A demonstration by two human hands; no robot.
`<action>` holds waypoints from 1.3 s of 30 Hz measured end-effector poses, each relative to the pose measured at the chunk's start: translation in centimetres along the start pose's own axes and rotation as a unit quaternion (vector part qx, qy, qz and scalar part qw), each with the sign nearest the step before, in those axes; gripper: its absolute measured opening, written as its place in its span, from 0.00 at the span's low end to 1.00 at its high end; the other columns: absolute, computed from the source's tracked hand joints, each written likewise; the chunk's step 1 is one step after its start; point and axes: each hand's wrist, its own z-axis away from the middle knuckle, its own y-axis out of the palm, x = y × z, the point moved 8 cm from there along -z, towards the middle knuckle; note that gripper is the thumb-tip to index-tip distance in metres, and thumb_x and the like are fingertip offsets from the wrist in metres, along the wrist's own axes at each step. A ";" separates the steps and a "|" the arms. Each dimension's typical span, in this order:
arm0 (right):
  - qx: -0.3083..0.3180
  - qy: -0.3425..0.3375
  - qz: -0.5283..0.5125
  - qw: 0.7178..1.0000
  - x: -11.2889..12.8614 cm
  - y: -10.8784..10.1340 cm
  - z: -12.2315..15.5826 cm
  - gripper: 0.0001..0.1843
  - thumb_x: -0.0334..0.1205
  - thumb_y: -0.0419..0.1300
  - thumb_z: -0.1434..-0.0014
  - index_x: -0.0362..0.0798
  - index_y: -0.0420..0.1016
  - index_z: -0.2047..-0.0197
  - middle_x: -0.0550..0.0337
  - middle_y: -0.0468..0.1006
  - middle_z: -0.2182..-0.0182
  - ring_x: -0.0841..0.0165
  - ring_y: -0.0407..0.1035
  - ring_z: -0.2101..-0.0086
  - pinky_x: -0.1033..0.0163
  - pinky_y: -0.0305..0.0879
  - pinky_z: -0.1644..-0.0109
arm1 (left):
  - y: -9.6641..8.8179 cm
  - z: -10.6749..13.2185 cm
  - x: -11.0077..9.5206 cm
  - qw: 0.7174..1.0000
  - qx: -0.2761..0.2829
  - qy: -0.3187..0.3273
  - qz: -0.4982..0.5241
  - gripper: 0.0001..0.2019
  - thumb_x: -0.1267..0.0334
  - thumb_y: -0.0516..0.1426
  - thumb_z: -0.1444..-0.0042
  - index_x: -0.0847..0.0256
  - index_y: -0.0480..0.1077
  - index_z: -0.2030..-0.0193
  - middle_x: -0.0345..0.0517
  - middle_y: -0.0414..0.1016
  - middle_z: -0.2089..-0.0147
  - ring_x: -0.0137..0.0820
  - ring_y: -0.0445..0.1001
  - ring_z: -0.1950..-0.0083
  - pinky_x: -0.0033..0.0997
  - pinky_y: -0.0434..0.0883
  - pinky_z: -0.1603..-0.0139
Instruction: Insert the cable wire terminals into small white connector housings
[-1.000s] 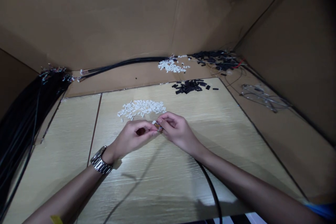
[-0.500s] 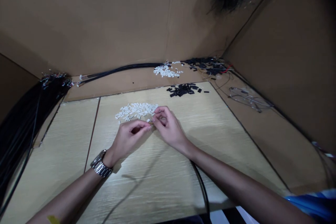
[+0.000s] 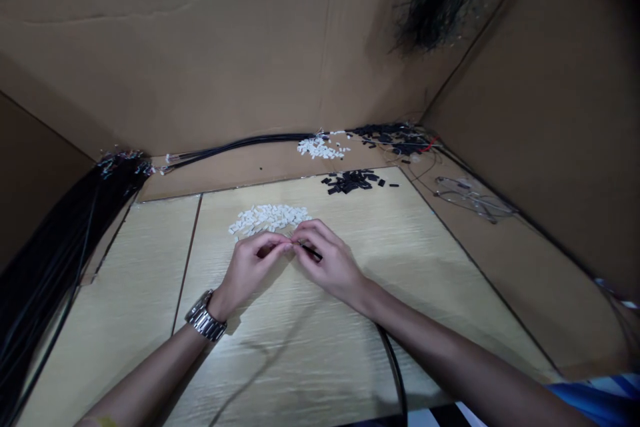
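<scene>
My left hand (image 3: pixel 257 263), with a metal watch (image 3: pixel 206 315) on its wrist, pinches thumb against forefinger at the right hand's fingertips. Whatever is between those fingers is too small to make out. My right hand (image 3: pixel 327 263) grips the end of a black cable (image 3: pixel 311 251), which shows between thumb and fingers. The cable's tip is hidden where both hands meet. A black cable length (image 3: pixel 395 363) comes out from under the right forearm and runs off the table's near edge. Just beyond the fingertips lies a spread of small white connector-like pieces (image 3: pixel 270 218).
Small black pieces (image 3: pixel 353 181) lie farther back on the wooden board (image 3: pixel 250 360). Another white pile (image 3: pixel 320 148) sits by the cardboard wall (image 3: pixel 225 67). A thick bundle of black cables (image 3: pixel 65 247) fills the left side. Tangled clear strands (image 3: pixel 475 197) lie at the right.
The view has tilted, so everything sits slightly lower. My fingertips have come together. Thin wires showed between them before; now the black cable end shows in my right hand.
</scene>
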 end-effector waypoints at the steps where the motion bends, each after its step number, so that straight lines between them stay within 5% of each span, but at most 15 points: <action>1: -0.001 -0.003 0.003 1.000 0.0 0.0 0.0 0.06 0.31 0.56 0.38 0.48 0.72 0.59 0.53 0.70 0.58 0.66 0.70 0.57 0.62 0.68 0.54 | 0.0 0.0 0.0 1.000 -0.001 0.000 0.000 0.06 0.60 0.60 0.39 0.58 0.77 0.60 0.40 0.81 0.62 0.28 0.77 0.62 0.25 0.71 0.60; 15: 0.021 0.001 -0.001 1.000 -0.4 0.1 -0.1 0.05 0.30 0.56 0.38 0.48 0.71 0.61 0.54 0.70 0.59 0.67 0.70 0.58 0.63 0.68 0.55 | 0.1 0.0 -1.1 0.999 0.016 0.042 -0.006 0.04 0.64 0.60 0.39 0.58 0.77 0.60 0.42 0.80 0.60 0.29 0.76 0.60 0.26 0.71 0.58; 23: 0.016 0.015 -0.011 1.000 -0.3 -0.1 -0.1 0.05 0.31 0.56 0.38 0.49 0.70 0.62 0.55 0.70 0.60 0.66 0.70 0.58 0.63 0.68 0.58 | 0.1 0.1 0.3 0.995 0.018 -0.054 0.078 0.09 0.59 0.59 0.39 0.61 0.74 0.57 0.46 0.77 0.62 0.27 0.72 0.70 0.23 0.69 0.72; 39: 0.024 0.009 -0.019 0.999 -0.2 0.0 -0.1 0.05 0.31 0.56 0.38 0.49 0.70 0.61 0.55 0.70 0.60 0.67 0.69 0.58 0.63 0.68 0.57 | 0.3 0.1 0.1 0.999 0.031 -0.026 0.005 0.07 0.60 0.58 0.38 0.61 0.74 0.59 0.45 0.77 0.65 0.28 0.71 0.69 0.24 0.68 0.69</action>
